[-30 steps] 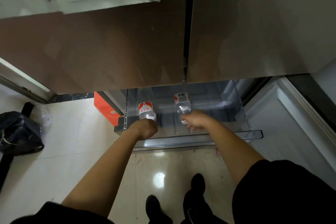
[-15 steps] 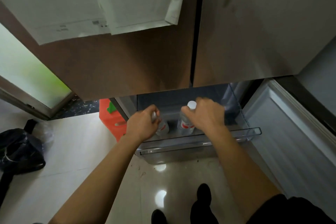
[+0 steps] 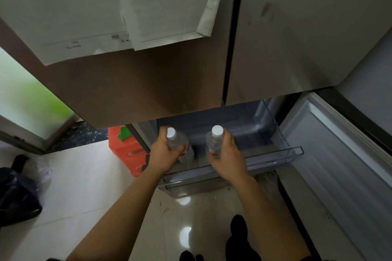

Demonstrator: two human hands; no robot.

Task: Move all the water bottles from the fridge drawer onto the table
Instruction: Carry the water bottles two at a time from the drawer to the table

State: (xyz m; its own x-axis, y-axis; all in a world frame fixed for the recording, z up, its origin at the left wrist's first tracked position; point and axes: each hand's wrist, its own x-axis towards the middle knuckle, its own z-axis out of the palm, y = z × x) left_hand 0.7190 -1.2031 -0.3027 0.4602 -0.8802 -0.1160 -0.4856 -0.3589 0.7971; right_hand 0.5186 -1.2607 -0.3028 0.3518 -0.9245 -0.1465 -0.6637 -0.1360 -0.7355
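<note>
The clear plastic fridge drawer [image 3: 294, 151] is pulled out below the closed upper fridge doors. My left hand [image 3: 163, 154] grips a clear water bottle [image 3: 177, 141] with a white cap and a red label, held upright above the drawer's left part. My right hand [image 3: 228, 155] grips a second, similar water bottle [image 3: 215, 139], also upright, over the drawer's middle. The drawer's right part looks bare. No table is in view.
The open lower fridge door [image 3: 343, 154] stands at the right. An orange box [image 3: 125, 150] with a green piece sits on the floor left of the drawer. A black bag [image 3: 17, 195] lies at far left. Papers [image 3: 148, 6] hang on the upper door. My feet stand on glossy tiles below.
Both bottles lay in the drawer with my hands at their caps. Now each hand holds one upright and lifted above the drawer. The camera has tilted up slightly.
</note>
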